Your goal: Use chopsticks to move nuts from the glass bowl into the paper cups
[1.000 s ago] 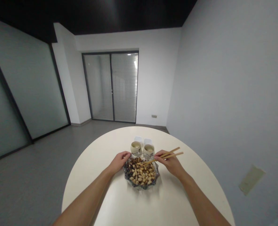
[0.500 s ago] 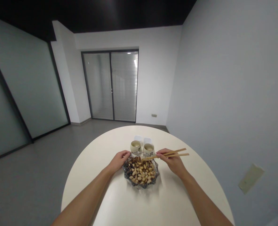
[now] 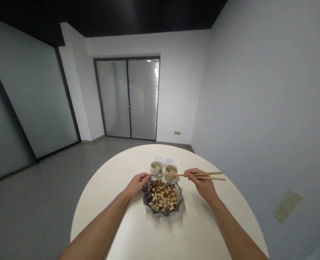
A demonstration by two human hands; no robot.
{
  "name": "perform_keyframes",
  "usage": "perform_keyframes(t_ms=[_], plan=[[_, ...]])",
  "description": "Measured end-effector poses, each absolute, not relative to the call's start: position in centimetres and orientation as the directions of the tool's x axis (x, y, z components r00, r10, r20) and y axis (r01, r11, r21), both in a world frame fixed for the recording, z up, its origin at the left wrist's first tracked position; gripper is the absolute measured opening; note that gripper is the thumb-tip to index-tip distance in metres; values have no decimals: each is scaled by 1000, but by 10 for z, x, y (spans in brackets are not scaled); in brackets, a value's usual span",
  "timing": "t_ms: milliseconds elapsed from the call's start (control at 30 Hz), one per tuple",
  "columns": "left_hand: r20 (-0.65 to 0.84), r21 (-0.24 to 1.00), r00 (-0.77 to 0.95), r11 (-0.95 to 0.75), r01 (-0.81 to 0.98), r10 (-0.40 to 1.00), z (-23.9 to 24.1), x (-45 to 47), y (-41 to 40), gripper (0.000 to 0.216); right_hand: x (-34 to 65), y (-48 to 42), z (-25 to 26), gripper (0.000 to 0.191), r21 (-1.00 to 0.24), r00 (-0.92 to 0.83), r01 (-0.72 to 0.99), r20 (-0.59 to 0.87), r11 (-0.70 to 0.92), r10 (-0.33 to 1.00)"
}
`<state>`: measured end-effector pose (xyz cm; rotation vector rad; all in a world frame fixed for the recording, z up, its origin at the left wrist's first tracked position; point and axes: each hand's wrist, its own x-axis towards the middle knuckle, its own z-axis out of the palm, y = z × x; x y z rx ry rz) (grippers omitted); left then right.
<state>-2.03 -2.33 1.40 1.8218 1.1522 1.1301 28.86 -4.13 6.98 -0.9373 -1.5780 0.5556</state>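
A scalloped glass bowl (image 3: 162,213) full of nuts stands on the table. Pale pistachios (image 3: 164,198) fill its front and right, with darker nuts and seeds (image 3: 148,193) toward the left and back. My left hand (image 3: 137,185) is closed on the bowl's back left rim, thumb and fingers at the edge. A pair of wooden chopsticks (image 3: 208,176) is gripped in my right hand (image 3: 202,183), to the right of the bowl. Their tips are above its back rim, in front of the right cup (image 3: 171,169); whether they pinch anything is too small to tell.
Just behind the bowl, another small cup (image 3: 156,167) stands left of the first. Two white, shallow containers (image 3: 170,161) sit behind the cups. The round white table (image 3: 192,231) has its curved edge beyond them, with a wall (image 3: 257,108) to the right.
My right hand has moved right and slightly up, taking the chopstick tips from over the nuts to the back rim by the right cup. My left hand stays at the rim.
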Motion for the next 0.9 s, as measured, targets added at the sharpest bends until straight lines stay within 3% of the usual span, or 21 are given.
perform_keyframes(t_ms=[267,900], plan=[[310,867,211,-367,338,927,17,-20,-26,37,295,-31,66,33,-808,181,229,583,542,792],[316,865,218,-374,335,924,17,-19,-26,40,297,-26,58,41,-830,209,273,544,486,813]])
